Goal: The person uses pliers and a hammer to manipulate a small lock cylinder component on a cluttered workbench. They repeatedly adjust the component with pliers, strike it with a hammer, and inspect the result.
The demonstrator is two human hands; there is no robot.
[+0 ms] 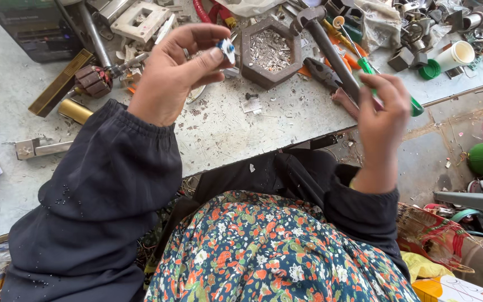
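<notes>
left hand (169, 72): raised over the bench, thumb and fingertips pinched on a small blue-and-white part (227, 49); part sits clear of the surface, just left of the hexagonal tray (269, 51).
right hand (383, 114): fingers wrapped around a green-handled screwdriver (371, 72), shaft angled up and away toward the clutter (hand slightly blurred, so exact grip is hard to read).
bench (225, 128): grey, dusty, littered with flakes and scrap; hammer (331, 53) lies just beside the tray, pliers (322, 72) near it.
left side: motor armature (93, 80) and brass cylinder (75, 111) lying apart from both hands.
risk 1: part is tiny and held only at the tips; a loose pinch likely drops it into the scrap or onto the lap, where it would be hard to find.
risk 2: screwdriver tip slipping off the part could jab the left fingers.
risk 3: sleeve could sweep loose bits off the bench edge.
</notes>
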